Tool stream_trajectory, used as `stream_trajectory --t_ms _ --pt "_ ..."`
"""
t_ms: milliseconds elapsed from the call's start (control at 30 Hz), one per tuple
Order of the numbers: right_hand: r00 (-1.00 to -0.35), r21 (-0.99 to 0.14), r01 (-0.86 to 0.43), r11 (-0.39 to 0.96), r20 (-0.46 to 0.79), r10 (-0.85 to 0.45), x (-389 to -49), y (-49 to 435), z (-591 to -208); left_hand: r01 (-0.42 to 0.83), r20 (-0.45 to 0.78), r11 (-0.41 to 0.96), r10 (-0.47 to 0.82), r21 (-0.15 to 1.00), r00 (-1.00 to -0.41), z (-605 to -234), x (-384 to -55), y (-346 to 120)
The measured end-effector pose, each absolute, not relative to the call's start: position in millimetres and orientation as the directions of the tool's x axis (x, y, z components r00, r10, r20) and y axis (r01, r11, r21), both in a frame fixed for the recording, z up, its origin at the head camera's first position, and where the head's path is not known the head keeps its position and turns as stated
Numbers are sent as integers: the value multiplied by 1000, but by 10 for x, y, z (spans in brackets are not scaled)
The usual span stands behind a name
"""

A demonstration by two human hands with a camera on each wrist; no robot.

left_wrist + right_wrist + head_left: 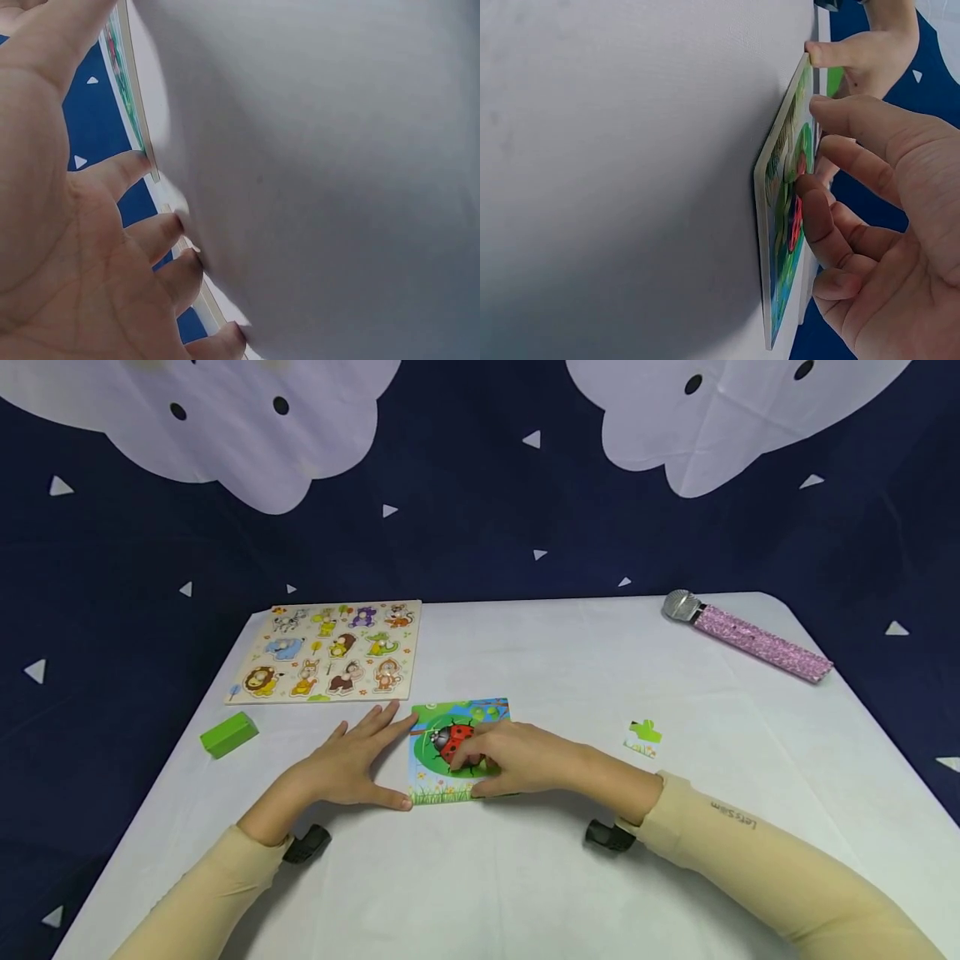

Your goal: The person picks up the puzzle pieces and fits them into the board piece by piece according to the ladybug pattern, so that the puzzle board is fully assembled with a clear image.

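A square ladybug jigsaw puzzle (437,781) lies flat on the white table. My left hand (348,764) rests at its left side with fingers spread, thumb and index fingertip right at the edge. Over the right part of the picture is my right hand (517,756), its fingertips touching the ladybug. In the right wrist view, that hand's thumb and bent fingers stand apart along the puzzle board (784,202), with no loose piece between them. The right hand hides the board's right side. A small green-and-white jigsaw piece (643,737) lies apart to the right.
An animal peg puzzle board (322,652) lies at the back left, with a green block (229,735) in front of it. A pink glittery microphone (757,642) lies at the back right. Behind the table (465,893) hangs a dark blue cloth (480,527) with clouds.
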State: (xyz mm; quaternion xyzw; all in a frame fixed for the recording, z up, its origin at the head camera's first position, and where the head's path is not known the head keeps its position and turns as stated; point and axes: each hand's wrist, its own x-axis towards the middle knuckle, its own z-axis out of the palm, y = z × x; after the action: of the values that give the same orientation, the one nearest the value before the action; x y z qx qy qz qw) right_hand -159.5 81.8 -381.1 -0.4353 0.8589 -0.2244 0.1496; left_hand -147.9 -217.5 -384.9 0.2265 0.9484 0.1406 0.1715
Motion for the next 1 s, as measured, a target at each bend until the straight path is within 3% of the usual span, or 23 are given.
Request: stream_trajectory --t_ms 300,1000 --pt "-611 -514 -651 558 -80 -787 -1582 1014 -3755 382 -264 858 479 344 -837 -3857 -1481 -2177" --pt "-813 -542 -485 686 -8 -582 -1637 2249 -3634 372 -276 864 470 340 -839 -3845 -1476 -2166"
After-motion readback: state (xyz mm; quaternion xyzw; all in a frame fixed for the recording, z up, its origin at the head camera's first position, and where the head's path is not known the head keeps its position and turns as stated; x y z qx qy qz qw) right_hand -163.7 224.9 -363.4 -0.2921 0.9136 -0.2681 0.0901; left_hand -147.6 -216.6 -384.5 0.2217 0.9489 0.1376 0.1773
